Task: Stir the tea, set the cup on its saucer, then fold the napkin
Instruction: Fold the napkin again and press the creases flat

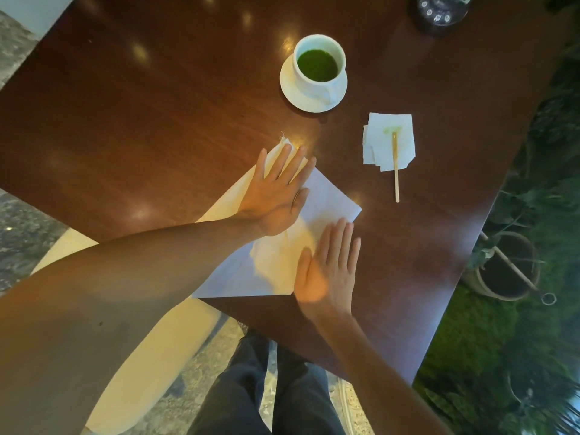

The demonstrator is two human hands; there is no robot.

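A white cloth napkin [332, 199] lies folded on the dark wooden table [141, 120], near its front edge. My left hand [276, 196] lies flat on the napkin's far part, fingers spread. Flat on the napkin's near right part is my right hand [326, 268], fingers together. A white cup [320, 65] of green tea stands on its white saucer [290, 89] further back. A wooden stirrer [396, 171] rests to the right, its green-stained tip on a small paper tissue [389, 141].
A dark object [439, 11] sits at the table's far edge. Beyond the table's right edge are green plants and a pot [505, 268] on the ground. My legs [266, 387] and a pale seat [150, 356] show below the front edge.
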